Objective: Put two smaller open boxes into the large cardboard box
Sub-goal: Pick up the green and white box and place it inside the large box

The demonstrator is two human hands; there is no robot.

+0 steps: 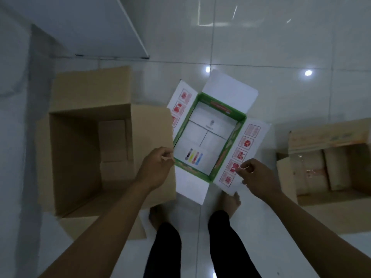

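Note:
A large brown cardboard box [76,157] stands open on the floor at the left, its flaps spread out. To its right I hold a smaller open box [202,137] with white flaps, red symbols and a green rim, tilted in the air above the floor. My left hand [155,169] pinches its left side near the rim. My right hand [255,177] pinches the right flap. A second smaller brown open box [325,169] sits on the floor at the right, with wrapped packs inside.
The floor is glossy white tile. A white panel or shelf edge [130,31] runs along the top left. My bare feet [230,203] and dark trouser legs stand just below the held box, between the two brown boxes.

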